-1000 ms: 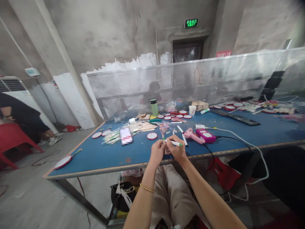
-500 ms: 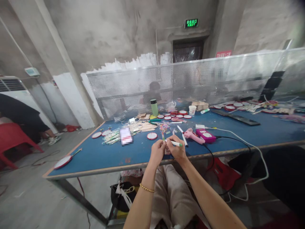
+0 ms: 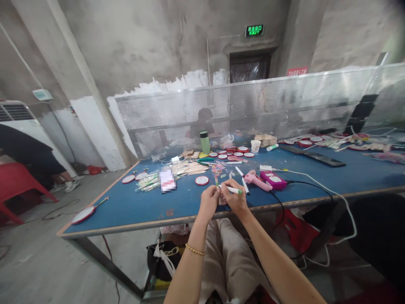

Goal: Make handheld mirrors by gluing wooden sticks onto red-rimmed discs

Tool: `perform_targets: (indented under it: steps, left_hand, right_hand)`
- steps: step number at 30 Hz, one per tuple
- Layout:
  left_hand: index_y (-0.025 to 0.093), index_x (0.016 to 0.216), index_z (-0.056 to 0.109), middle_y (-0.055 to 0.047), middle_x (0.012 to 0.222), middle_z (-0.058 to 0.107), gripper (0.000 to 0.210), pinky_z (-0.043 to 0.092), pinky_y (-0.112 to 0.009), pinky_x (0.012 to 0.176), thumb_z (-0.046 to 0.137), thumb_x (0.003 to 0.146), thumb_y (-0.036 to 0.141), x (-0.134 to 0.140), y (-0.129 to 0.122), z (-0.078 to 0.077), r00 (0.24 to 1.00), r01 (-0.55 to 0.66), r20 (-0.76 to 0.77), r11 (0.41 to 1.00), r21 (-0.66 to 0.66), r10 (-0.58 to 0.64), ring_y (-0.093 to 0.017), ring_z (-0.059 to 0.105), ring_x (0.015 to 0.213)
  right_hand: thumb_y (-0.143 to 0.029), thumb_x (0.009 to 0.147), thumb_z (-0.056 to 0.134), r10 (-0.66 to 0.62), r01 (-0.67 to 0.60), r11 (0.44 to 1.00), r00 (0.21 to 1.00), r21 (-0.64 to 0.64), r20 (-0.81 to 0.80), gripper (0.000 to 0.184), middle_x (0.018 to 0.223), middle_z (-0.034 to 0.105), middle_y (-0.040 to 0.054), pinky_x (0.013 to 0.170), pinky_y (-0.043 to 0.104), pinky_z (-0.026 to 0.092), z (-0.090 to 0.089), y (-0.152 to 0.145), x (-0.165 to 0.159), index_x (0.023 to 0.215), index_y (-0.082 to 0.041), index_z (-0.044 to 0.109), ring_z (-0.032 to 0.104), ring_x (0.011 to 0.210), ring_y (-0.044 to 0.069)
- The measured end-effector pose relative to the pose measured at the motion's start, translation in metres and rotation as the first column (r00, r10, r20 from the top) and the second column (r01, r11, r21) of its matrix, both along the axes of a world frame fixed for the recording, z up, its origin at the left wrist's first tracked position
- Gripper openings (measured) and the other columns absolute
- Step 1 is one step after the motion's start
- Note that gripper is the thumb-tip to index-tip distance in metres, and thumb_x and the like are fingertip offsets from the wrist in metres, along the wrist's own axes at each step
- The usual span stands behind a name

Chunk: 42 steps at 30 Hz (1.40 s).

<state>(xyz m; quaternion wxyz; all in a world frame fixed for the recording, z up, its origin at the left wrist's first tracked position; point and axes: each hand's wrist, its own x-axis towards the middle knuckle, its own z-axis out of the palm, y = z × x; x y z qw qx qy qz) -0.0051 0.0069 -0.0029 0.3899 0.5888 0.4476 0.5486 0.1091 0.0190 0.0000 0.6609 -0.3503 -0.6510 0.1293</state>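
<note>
My left hand (image 3: 210,200) is closed on a thin wooden stick (image 3: 217,179) that stands up from the fingers and bears coloured bands, green and reddish. In my right hand (image 3: 234,197) is a white marker (image 3: 231,189) with a green end; its other end points left at the stick. The two hands meet just above the table's front edge, and my fingers hide the lower part of the stick. Just beyond lie a tangle of coloured rubber bands (image 3: 218,169) and a round white disc with a red rim (image 3: 201,180). More markers (image 3: 245,185) rest to the right.
A pink glue gun (image 3: 257,180) and a purple box (image 3: 274,180) with cables lie to the right on the blue table (image 3: 126,207). Wooden sticks (image 3: 193,167), a green bottle (image 3: 204,142) and a paper cup (image 3: 255,146) stand or lie farther back. A person bends near a red chair (image 3: 25,185).
Hardly anything differs. Both hands stay together at the same spot, with the marker still against or close to the stick.
</note>
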Motion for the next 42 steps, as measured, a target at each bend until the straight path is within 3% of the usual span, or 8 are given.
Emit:
perform_targets:
  steps: [9,22,37,42]
  left_hand:
    - [0.018,0.062,0.05,0.003,0.059,0.05,0.028,0.04,-0.021,0.054,0.06,0.076,0.039,-0.001,0.004,-0.004,0.998,-0.03,-0.047,0.999,0.04,0.032,-0.011,0.046,0.058]
    - [0.018,0.062,0.048,0.004,0.057,0.048,0.027,0.041,-0.021,0.051,0.059,0.073,0.04,0.001,-0.003,0.004,1.0,0.007,0.001,1.0,-0.017,-0.007,-0.01,0.045,0.054]
    - [0.018,0.063,0.048,0.005,0.058,0.048,0.029,0.045,-0.022,0.052,0.062,0.072,0.042,0.003,-0.004,0.004,0.997,0.028,0.071,0.998,-0.049,-0.024,-0.01,0.046,0.054]
    - [0.018,0.06,0.047,0.005,0.055,0.045,0.03,0.04,-0.021,0.05,0.061,0.071,0.041,0.003,-0.007,0.01,1.0,-0.008,0.019,1.0,-0.013,0.008,-0.01,0.042,0.054]
  right_hand:
    - [-0.025,0.083,0.052,0.005,-0.005,1.0,1.0,0.02,-0.014,0.02,0.057,0.056,-0.0023,0.05,0.022,0.043,0.001,-0.001,0.0,0.063,-0.02,0.053,0.051,0.049,0.01]
    - [-0.025,0.082,0.052,0.004,-0.003,1.0,1.0,0.03,-0.029,0.02,0.055,0.055,-0.0026,0.049,0.022,0.042,0.001,0.0,-0.001,0.063,-0.02,0.053,0.05,0.048,0.011]
    - [-0.025,0.082,0.052,0.003,-0.002,0.999,1.0,0.042,-0.023,0.022,0.055,0.054,-0.0025,0.051,0.023,0.042,-0.001,0.001,0.0,0.061,-0.021,0.051,0.05,0.049,0.011]
    - [-0.025,0.083,0.052,0.022,-0.022,0.999,1.0,0.041,-0.013,0.021,0.056,0.055,-0.0024,0.051,0.023,0.042,-0.001,0.001,0.001,0.062,-0.02,0.052,0.051,0.049,0.011]
